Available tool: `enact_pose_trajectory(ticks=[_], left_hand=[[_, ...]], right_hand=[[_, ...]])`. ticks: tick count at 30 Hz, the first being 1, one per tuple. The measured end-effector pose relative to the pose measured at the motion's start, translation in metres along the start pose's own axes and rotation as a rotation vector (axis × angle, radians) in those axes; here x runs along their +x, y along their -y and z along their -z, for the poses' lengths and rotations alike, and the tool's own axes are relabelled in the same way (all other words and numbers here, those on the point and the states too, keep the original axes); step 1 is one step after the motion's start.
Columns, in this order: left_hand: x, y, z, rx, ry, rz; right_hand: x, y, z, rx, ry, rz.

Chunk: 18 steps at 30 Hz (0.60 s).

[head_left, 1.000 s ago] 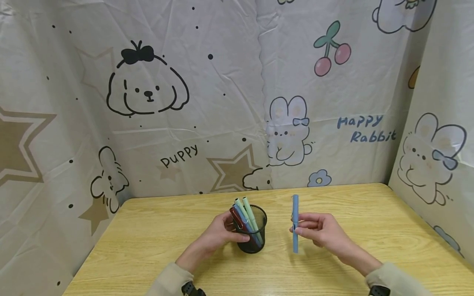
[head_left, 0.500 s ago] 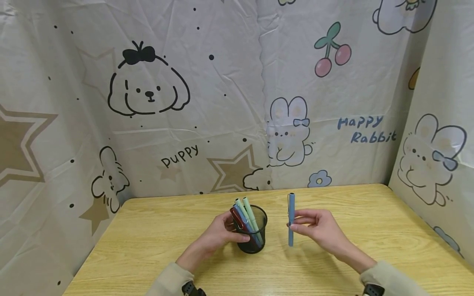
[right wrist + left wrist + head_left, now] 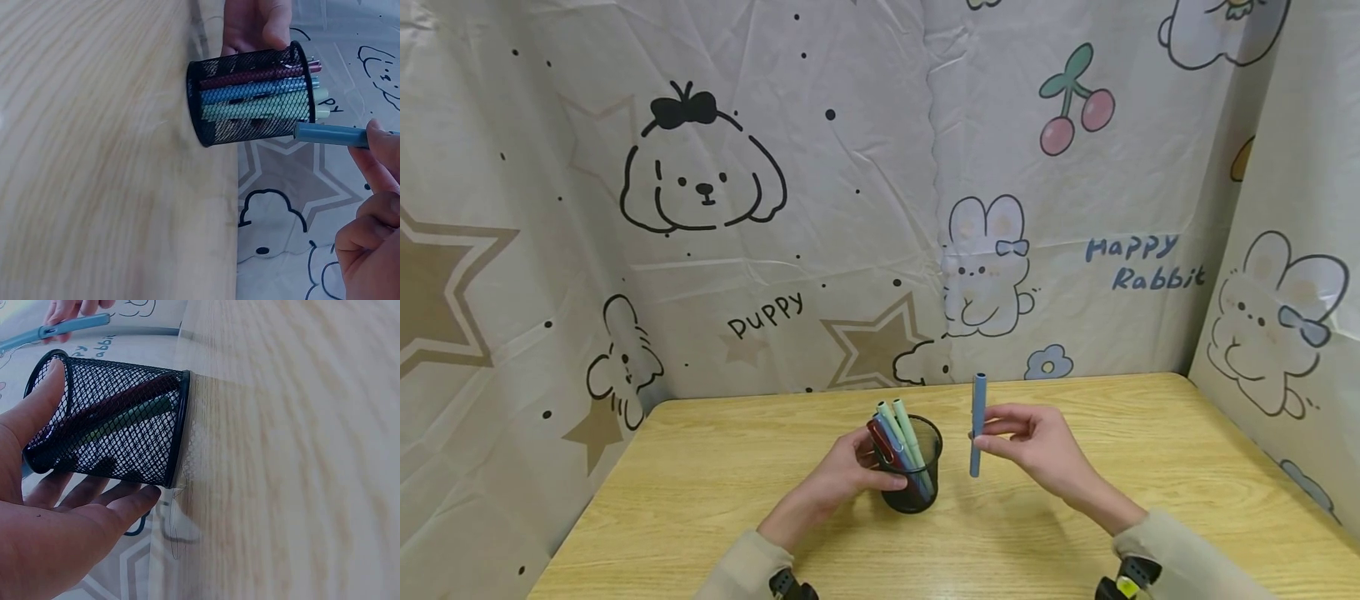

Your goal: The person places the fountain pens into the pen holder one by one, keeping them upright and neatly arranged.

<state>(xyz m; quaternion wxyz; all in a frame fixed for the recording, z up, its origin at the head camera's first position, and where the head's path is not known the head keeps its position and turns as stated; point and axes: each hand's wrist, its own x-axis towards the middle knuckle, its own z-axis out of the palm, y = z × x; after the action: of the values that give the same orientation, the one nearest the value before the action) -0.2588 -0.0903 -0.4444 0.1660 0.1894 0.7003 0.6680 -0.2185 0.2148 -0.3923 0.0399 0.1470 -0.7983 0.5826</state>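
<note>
A black mesh pen holder (image 3: pixel 917 498) stands on the table with several pens in it: a dark red pen (image 3: pixel 882 442), a blue one and light green pens (image 3: pixel 904 425). My left hand (image 3: pixel 842 479) curls round its left side, thumb (image 3: pixel 45 394) near the rim and fingers underneath in the left wrist view. To the right of the holder, my right hand (image 3: pixel 1033 442) pinches a blue pen (image 3: pixel 978 408) between thumb and fingers. That pen is upright, raised above the table. In the right wrist view its lower end overlaps the holder's rim (image 3: pixel 306 81).
The wooden table (image 3: pixel 715 467) reaches back to a printed cloth backdrop (image 3: pixel 865 225) with puppy and rabbit drawings. More of this cloth hangs along the left and right sides. A dark band with a device sits at each wrist.
My right hand has moved left and upward with the blue pen, bringing it closer to the pen holder. The left hand and the holder have stayed in place.
</note>
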Motion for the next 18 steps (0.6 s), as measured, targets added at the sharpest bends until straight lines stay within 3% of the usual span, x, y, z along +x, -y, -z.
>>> enact_pose_trajectory(ticks=[18], left_hand=[[0.0,-0.001,0.0,0.006,0.005,0.001]], right_hand=[[0.019,0.021,-0.02,0.018,-0.006,0.057]])
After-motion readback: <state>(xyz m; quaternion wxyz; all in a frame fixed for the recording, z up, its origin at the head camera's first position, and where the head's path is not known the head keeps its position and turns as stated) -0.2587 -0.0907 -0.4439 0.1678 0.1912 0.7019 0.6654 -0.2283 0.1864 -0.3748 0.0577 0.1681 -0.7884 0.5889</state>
